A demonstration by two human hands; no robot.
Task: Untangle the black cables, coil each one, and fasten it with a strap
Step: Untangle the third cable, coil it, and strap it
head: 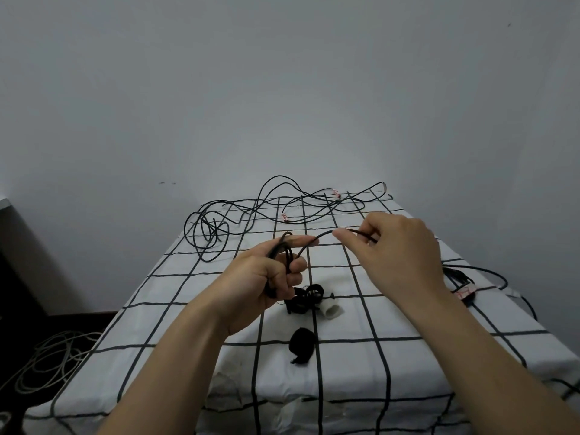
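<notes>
My left hand (270, 279) grips a small coil of black cable (287, 246) above the middle of the table. From the coil a short stretch of the same cable arcs right to my right hand (398, 246), which pinches it between thumb and fingers. A tangle of loose black cables (251, 215) lies across the far end of the table. Below my left hand lie a bunch of black straps (306, 298) and a separate rolled black strap (303, 345). Another black cable (470, 279) with a red-and-white tag lies at the right edge.
The table wears a white cloth with a black grid (194, 324). A small white cylinder (331, 310) lies beside the straps. Pale cables (53, 356) are heaped on the dark floor at the left. A grey wall stands behind the table.
</notes>
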